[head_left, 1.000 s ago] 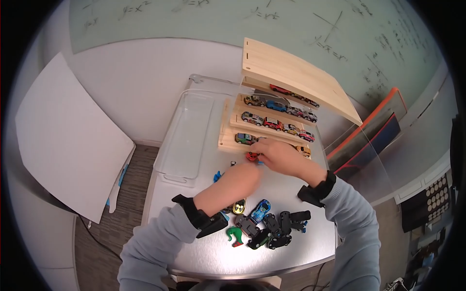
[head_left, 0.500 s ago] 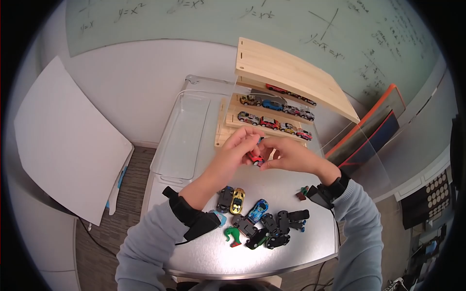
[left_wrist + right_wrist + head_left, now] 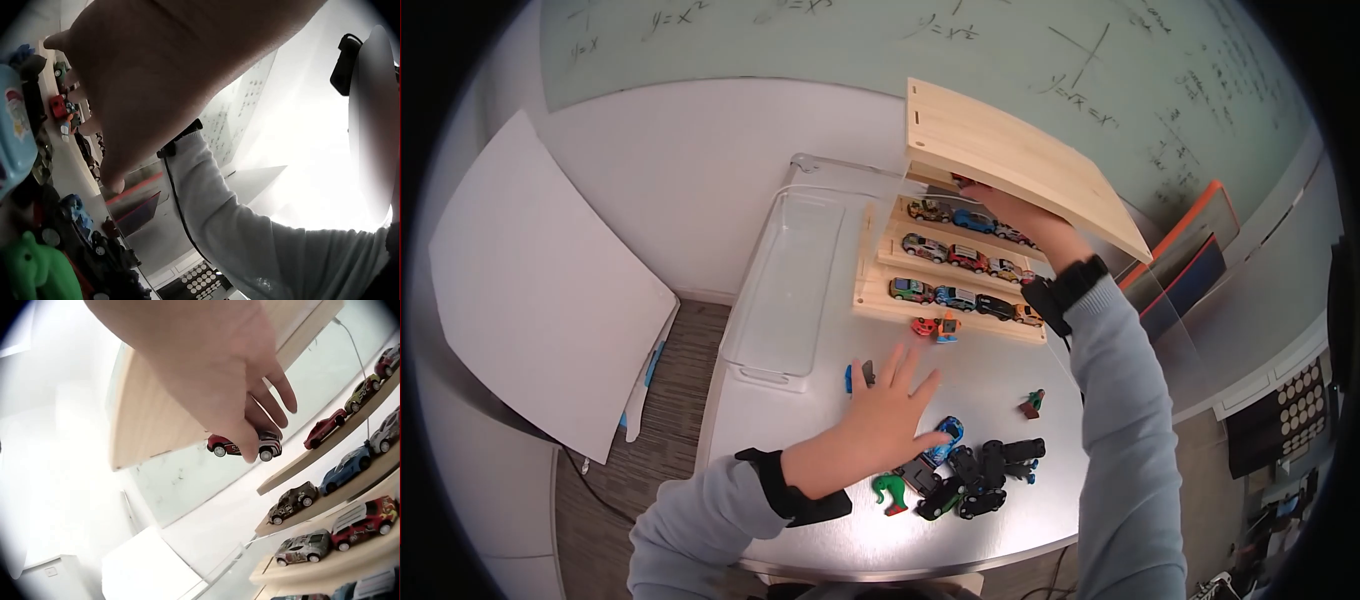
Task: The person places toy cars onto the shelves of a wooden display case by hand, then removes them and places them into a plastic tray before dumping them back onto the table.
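In the right wrist view my right hand (image 3: 206, 381) pinches a red toy car (image 3: 270, 445) with white stripes between thumb and fingers. The car is close to the left end of a wooden shelf holding a dark red toy car (image 3: 325, 429). In the head view the right hand (image 3: 1020, 215) is under the slanted top board (image 3: 1010, 160) of the wooden display rack, which partly hides its fingers. My left hand (image 3: 870, 430) hovers over the table with fingers spread, holding nothing. Below and beside it lie a blue toy car (image 3: 946, 436) and several dark toy cars (image 3: 992, 465).
Toy cars line the rack's lower tiers (image 3: 955, 297). In front are a small red toy (image 3: 923, 327) and an orange-and-blue toy (image 3: 947, 328). A clear plastic bin (image 3: 775, 365) stands left. A green toy (image 3: 890, 490) lies near the front, and a green-and-brown toy (image 3: 1032, 404) to the right.
Both hands were together around a red toy car before the rack. The right hand has since carried it up under the top board; the left has let go, drawn back toward me and spread its fingers.
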`<state>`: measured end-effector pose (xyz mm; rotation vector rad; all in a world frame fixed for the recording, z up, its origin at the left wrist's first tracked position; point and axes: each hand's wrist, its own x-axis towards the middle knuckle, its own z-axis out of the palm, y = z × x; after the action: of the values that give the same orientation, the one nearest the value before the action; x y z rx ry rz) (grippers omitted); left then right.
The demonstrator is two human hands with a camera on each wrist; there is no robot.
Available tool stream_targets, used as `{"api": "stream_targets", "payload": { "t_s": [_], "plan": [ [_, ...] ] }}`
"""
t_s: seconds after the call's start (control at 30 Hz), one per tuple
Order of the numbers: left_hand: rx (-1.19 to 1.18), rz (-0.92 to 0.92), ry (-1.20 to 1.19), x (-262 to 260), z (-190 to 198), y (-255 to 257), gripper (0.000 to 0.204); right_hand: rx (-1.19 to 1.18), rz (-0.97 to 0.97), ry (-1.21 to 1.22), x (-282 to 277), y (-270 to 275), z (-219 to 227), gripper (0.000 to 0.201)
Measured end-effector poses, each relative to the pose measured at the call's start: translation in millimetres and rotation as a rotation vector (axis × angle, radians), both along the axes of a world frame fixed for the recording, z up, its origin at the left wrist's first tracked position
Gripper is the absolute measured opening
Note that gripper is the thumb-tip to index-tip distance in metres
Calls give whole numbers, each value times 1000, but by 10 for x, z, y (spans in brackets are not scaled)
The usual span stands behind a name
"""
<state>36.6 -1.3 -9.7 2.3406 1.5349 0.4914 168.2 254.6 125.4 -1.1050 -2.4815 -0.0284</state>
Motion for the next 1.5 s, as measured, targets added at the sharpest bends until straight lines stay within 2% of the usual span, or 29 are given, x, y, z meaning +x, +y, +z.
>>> {"api": "stream_targets", "payload": {
  "t_s": [0.03, 0.07, 0.13, 0.27, 0.37, 0.43, 0.5, 0.57, 0.67, 0.73, 0.77, 0.83, 0.93, 1.0, 1.03, 1.07, 1.13, 1.33, 1.4, 1.5],
  "plan": [
    [-1, 3, -1, -2, -37, -15, 76, 100, -47, 10, -60, 32, -3, 31],
    [-22, -9, 38, -6, -83, -16, 80, 100, -40, 8, -100, 120, -49, 31],
    [-42, -12, 74, -14, -173, -13, 83, 293, -32, 80, -154, 386, -235, 31],
    [23, -8, 89, -29, -319, -5, 81, 318, -69, 63, -197, 629, -375, 34],
    [74, 3, 62, -56, -362, 19, 80, 177, -124, 41, -209, 630, -340, 37],
    [100, 16, 56, -81, -278, 19, 79, 298, -91, 8, -208, 623, -336, 39],
    [52, 83, 147, -90, -181, -2, 78, 274, -109, 1, -203, 582, -304, 39],
    [63, 104, 142, -104, -185, -6, 77, 252, -130, -5, -214, 492, -267, 40],
    [72, 118, 117, -136, -203, 22, 71, 305, -63, 38, -219, 441, -299, 36],
    [68, 113, 92, -158, -180, 53, 67, 285, -7, -184, -236, 290, -278, 28],
    [51, 103, 97, -161, -154, 75, 62, 284, -5, -185, -219, 183, -296, 28],
    [30, 93, 100, -157, -155, 107, 56, 310, 250, -69, -169, -174, -360, 23],
    [86, 109, 91, -131, -314, 207, 45, 116, 250, -170, -1, -757, -535, 23],
    [69, 54, -31, -161, -394, 279, 39, -81, 229, -292, 138, -1133, -583, 23],
    [63, 46, -28, -184, -381, 291, 39, -220, 228, -357, 211, -1277, -608, 24],
    [64, 20, -44, -209, -369, 310, 37, -227, 223, -352, 290, -1408, -653, 24],
    [60, -11, -58, -239, -327, 327, 35, -406, 218, -431, 425, -1629, -732, 28],
    [-69, 46, -138, -263, -201, 347, 27, -339, 254, -454, 625, -1974, -833, 30],
    [-116, 121, -210, -272, -210, 383, 26, -326, 264, -449, 655, -1997, -843, 29],
    [-114, 124, -268, -293, -229, 409, 27, -256, 275, -419, 650, -1943, -810, 29]
  ]
}}
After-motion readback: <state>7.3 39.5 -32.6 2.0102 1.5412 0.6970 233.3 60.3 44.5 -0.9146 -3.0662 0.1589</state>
